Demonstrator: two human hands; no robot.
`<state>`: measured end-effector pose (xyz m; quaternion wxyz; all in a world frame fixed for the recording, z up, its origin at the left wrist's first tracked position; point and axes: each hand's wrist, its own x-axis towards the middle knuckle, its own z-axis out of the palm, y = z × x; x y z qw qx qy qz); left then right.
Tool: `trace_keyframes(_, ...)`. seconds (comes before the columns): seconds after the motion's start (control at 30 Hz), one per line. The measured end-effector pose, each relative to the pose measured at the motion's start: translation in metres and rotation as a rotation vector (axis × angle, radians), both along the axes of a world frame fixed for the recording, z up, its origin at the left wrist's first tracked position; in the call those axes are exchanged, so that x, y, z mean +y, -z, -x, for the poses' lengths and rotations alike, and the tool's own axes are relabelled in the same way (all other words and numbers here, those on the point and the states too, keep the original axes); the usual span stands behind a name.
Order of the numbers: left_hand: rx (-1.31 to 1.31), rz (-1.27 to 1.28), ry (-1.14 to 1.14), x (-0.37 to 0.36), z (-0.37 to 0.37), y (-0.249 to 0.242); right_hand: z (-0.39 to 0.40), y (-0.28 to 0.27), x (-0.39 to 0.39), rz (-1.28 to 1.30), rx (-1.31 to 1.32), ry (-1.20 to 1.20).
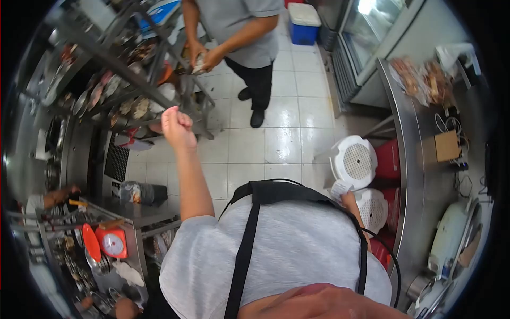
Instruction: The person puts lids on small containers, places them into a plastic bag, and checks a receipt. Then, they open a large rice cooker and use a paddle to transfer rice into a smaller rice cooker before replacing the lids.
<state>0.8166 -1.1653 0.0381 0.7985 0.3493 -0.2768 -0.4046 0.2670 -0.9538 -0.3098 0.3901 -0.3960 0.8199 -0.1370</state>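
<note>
My left hand [179,128] is raised ahead of me with its fingers curled into a fist, and nothing shows in it. In this view it overlaps the end of a metal rack [127,72] loaded with utensils and dishes. Low at my right side, my right hand [349,200] grips a white slip of paper [340,188]. That slip is held close over two white plastic stools with perforated round seats, the farther stool [357,161] and the nearer stool [372,211]. Part of my right forearm is hidden by my apron and shirt.
A person [239,32] stands ahead on the tiled floor [247,146], handling something small at the rack. Along the right runs a steel counter [411,159] with bagged food [422,80]. A red scale [112,243] sits at lower left; a blue cooler [304,32] stands at the back.
</note>
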Motion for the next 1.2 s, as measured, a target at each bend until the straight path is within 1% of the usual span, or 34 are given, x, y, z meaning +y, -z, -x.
trace_keyframes(0.07, -0.032, -0.001, 0.029, -0.016, 0.011, -0.008, -0.005, -0.011, -0.028, -0.028, 0.121, -0.003)
trace_keyframes(0.13, -0.062, -0.003, 0.095, -0.033, 0.019, -0.015, -0.038, -0.061, -0.074, 0.112, -0.337, 0.252)
trace_keyframes(0.17, -0.153, 0.013, 0.166, -0.043, 0.023, -0.015, -0.051, -0.082, -0.103, 0.150, -0.377, 0.251)
trace_keyframes(0.23, -0.311, -0.039, 0.388, -0.068, 0.035, -0.011, -0.073, -0.110, -0.165, 0.259, -0.452, 0.216)
trace_keyframes(0.27, -0.424, -0.149, 0.463, -0.081, 0.044, -0.007, -0.078, -0.107, -0.197, 0.285, -0.426, 0.185)
trace_keyframes(0.3, -0.538, -0.259, 0.535, -0.096, 0.055, -0.003, -0.093, -0.155, -0.232, 0.169, -0.480, 0.165)
trace_keyframes(0.33, -0.604, -0.330, 0.635, -0.111, 0.067, 0.001, -0.104, -0.172, -0.260, 0.227, -0.651, 0.205)
trace_keyframes(0.4, -0.648, -0.414, 0.812, -0.153, 0.086, 0.027, -0.119, -0.219, -0.317, 0.297, -0.866, 0.173)
trace_keyframes(0.5, -0.680, -0.454, 1.033, -0.217, 0.123, 0.057, -0.123, -0.264, -0.391, 0.385, -1.030, 0.083)
trace_keyframes(0.63, -0.579, -0.537, 1.229, -0.287, 0.179, 0.063, -0.121, -0.312, -0.478, 0.433, -1.029, 0.008)
trace_keyframes(0.73, -0.627, -0.510, 1.324, -0.343, 0.209, 0.061, -0.115, -0.324, -0.528, 0.439, -1.043, -0.020)
trace_keyframes(0.8, -0.503, -0.526, 1.230, -0.372, 0.226, 0.061, -0.106, -0.322, -0.564, 0.418, -1.047, -0.016)
trace_keyframes(0.87, -0.347, -0.510, 1.140, -0.403, 0.238, 0.067, -0.094, -0.317, -0.599, 0.359, -1.077, -0.072)
trace_keyframes(0.9, -0.280, -0.477, 1.140, -0.417, 0.243, 0.075, -0.089, -0.314, -0.619, 0.329, -1.091, -0.109)
trace_keyframes(0.97, -0.139, -0.404, 1.112, -0.449, 0.254, 0.093, -0.079, -0.308, -0.663, 0.223, -1.082, -0.272)
trace_keyframes(1.0, -0.105, -0.337, 1.138, -0.469, 0.260, 0.097, -0.074, -0.304, -0.686, 0.159, -1.074, -0.361)
trace_keyframes(1.07, -0.073, -0.438, 0.990, -0.503, 0.278, 0.091, -0.065, -0.293, -0.740, 0.029, -1.067, -0.543)
trace_keyframes(1.13, -0.042, -0.521, 0.822, -0.544, 0.292, 0.086, -0.063, -0.286, -0.795, -0.018, -1.037, -0.646)
trace_keyframes(1.2, -0.140, -0.480, 0.669, -0.578, 0.298, 0.090, -0.069, -0.291, -0.840, -0.061, -0.979, -0.739)
